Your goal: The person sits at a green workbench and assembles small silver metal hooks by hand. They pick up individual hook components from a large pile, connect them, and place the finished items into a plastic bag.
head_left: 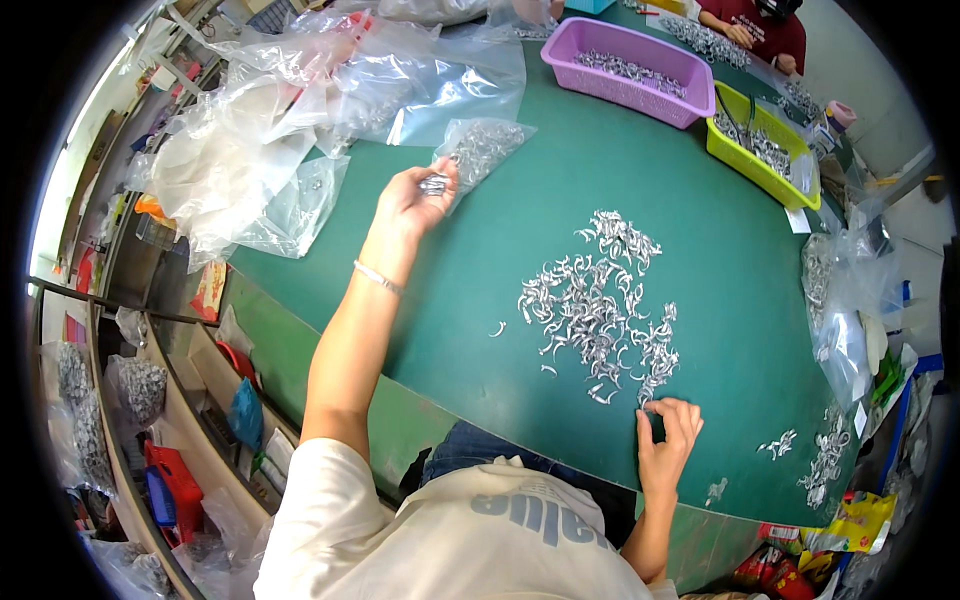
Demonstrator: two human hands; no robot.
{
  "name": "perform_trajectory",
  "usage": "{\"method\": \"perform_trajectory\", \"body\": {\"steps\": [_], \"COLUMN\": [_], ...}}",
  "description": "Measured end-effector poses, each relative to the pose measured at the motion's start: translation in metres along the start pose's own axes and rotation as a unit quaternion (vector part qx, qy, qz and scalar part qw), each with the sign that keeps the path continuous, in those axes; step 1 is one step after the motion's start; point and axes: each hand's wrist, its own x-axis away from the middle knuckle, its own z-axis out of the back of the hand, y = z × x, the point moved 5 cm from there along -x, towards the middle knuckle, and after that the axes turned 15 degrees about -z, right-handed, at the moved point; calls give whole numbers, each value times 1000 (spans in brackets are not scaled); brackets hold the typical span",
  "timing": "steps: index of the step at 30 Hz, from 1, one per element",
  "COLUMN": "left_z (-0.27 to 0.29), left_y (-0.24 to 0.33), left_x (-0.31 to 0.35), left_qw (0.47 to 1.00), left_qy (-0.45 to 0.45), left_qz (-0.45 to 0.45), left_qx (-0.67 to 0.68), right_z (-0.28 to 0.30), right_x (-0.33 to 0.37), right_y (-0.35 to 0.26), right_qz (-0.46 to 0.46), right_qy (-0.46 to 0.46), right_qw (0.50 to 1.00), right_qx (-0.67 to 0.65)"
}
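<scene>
Wkshp: loose metal pcs (590,312) on green tbl (450,320), plastic bins (625,97).

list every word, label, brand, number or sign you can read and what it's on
White shirt: large grey lettering, upside down in this view; I won't copy it.
Co-worker's dark red shirt: pale print, too small to read.
Yellow package, lower right: print too small to read.
White tag by the green basket: no legible writing.

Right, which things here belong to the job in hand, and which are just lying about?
In the job, it seems:
left hand, holding silvery pieces
clear plastic bag of pieces, at that hand
pile of curved silvery pieces, right hand at its edge

Apparently lying about:
blue plastic bag
yellow packet
purple basket, possibly related
</scene>
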Motion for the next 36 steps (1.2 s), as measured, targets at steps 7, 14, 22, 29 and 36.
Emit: {"method": "perform_trajectory", "body": {"steps": [7, 14, 22, 29, 36], "left_z": [-23, -39, -63, -31, 22], "left_y": [-29, -8, -10, -9, -6], "left_x": [3, -43, -29, 9, 16], "left_qw": [993, 958, 936, 888, 808], "left_qy": [-22, -50, -72, -111, -78], "left_qz": [75, 3, -107, -237, -321], "left_qx": [-86, -282, -327, -379, -489], "right_z": [1, -1, 0, -1, 1], "right_x": [0, 2, 2, 5, 8], "right_y": [5, 6, 8, 7, 9], "right_qz": [-4, 13, 24, 31, 28], "right_qy": [14, 26, 35, 38, 65], "right_qw": [1000, 1000, 999, 998, 997], "right_qx": [-9, -9, -20, -27, -35]}}
